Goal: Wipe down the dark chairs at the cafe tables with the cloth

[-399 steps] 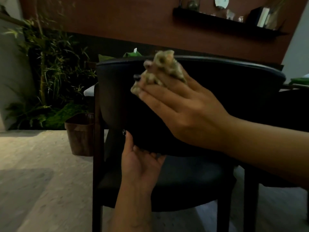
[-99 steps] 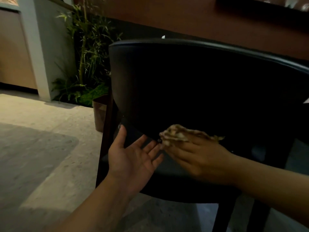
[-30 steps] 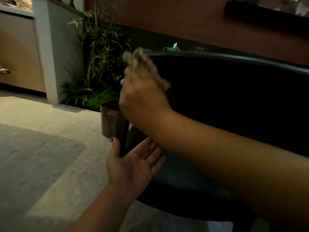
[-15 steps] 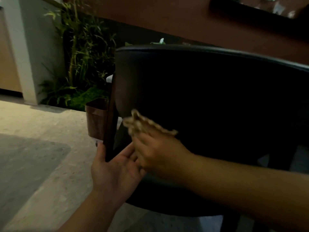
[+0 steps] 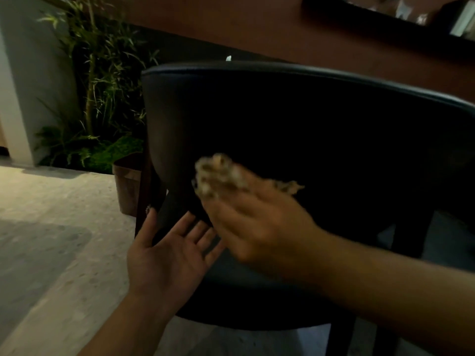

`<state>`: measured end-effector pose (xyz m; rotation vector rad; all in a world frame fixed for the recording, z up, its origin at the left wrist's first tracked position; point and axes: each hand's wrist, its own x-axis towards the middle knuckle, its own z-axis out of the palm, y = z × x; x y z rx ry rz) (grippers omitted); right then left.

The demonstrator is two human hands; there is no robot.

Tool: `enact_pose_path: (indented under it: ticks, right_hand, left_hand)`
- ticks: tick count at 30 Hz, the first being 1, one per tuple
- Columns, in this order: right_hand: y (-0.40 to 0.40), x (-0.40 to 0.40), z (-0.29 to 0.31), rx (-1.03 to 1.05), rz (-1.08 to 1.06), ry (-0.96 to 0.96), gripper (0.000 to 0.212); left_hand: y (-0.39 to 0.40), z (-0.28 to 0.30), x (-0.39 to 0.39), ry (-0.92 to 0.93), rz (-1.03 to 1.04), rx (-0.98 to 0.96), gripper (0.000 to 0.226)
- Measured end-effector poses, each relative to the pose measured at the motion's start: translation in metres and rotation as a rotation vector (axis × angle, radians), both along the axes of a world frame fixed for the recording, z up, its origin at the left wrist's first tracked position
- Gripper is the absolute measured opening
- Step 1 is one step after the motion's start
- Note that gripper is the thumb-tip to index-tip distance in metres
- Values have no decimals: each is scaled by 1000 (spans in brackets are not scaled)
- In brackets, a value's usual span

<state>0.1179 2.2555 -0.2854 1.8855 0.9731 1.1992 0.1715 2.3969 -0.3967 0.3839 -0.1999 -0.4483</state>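
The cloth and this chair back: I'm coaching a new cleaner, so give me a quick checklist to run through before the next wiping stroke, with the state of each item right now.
1. Cloth in the right hand: ok, bunched under the fingers.
2. Cloth against the chair backrest: cannot tell, the hand is blurred with motion.
3. Left hand steadying the chair: ok, open palm at the backrest's lower left edge, thumb beside the wooden chair post.
4. Left hand out of the cloth's way: not ok, its fingertips sit just under the right hand.
5. Top edge of the backrest reachable: ok, nothing lies on it.
6. Backrest clean: cannot tell, too dark.
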Motion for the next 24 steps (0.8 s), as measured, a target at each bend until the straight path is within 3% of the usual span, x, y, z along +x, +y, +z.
enact_pose_path:
  ticks: [3, 6, 10, 14, 17, 22, 24]
  right_hand:
    - [-11, -1, -17, -108, -49, 111, 38]
    - [-12, 3, -31, -10, 55, 181, 38]
    - [-22, 1, -107, 130, 110, 454, 31]
    - [4, 27, -172, 651, 43, 752, 49]
    - [62, 62, -186, 914, -33, 844, 51]
    - [114, 86, -210, 775, -362, 850, 51]
    - [110, 84, -210, 711, -350, 845, 52]
  left_hand:
    - [5, 5, -6, -1, 12, 57, 80]
    - [13, 7, -10, 45, 40, 103, 80]
    - [37, -1, -8, 162, 256, 327, 61]
    - [69, -13, -7, 408, 556, 619, 47]
    - [79, -16, -10, 532, 605, 712, 42]
    - [73, -18, -12, 526, 674, 830, 38]
    - [69, -22, -11, 514, 667, 882, 37]
